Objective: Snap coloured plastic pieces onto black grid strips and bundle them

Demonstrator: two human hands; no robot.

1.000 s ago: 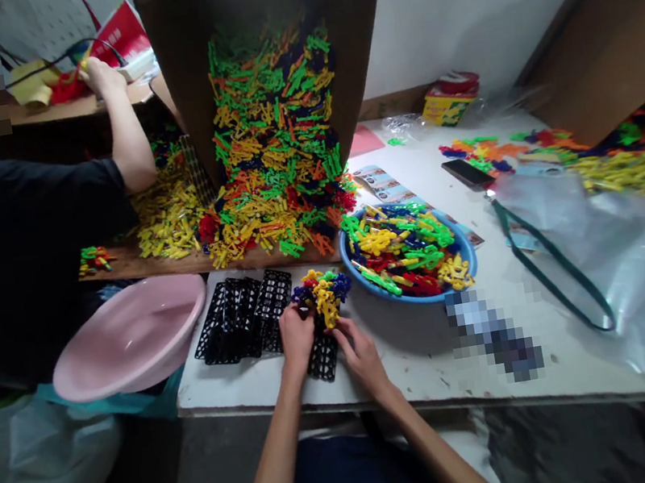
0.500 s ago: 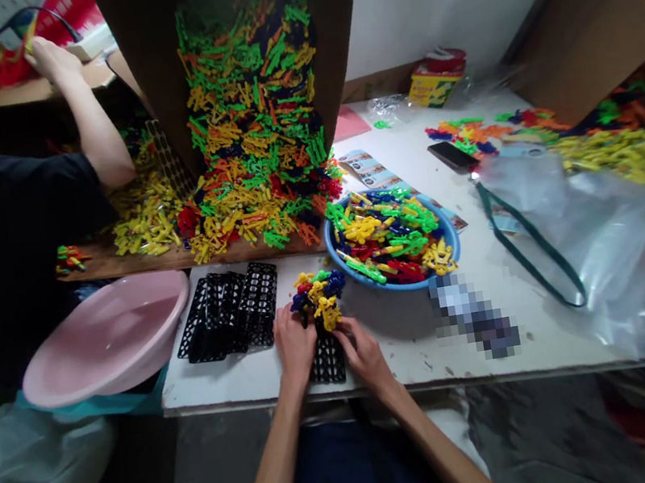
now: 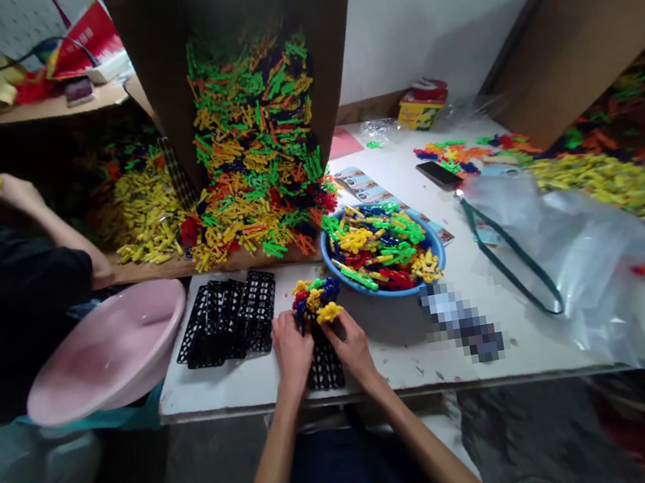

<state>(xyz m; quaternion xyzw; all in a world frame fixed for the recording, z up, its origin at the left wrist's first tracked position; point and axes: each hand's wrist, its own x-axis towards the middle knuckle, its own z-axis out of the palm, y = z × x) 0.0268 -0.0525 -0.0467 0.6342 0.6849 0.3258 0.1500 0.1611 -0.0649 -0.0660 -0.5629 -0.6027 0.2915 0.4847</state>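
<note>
Head view, looking down at a work tabletop [image 3: 401,351]. Left hand [image 3: 292,352] and right hand [image 3: 348,349] are held close together, their fingers [image 3: 337,335] curled in and closed on the base of a cluster of interlocking plastic toy pieces [image 3: 313,302] in yellow, blue, red and green. The cluster sits just above a black plastic grid strip [image 3: 324,368], directly between the wrists. It is likely light and stiff, with knobbly arms that offer many holds, though the joints may pull apart if gripped by a single arm; the dense core appears the safest hold. The fingers hide the cluster's underside, so any contact with the strip cannot be made out. Just behind stands a blue basin [image 3: 392,294] heaped with similar pieces.
</note>
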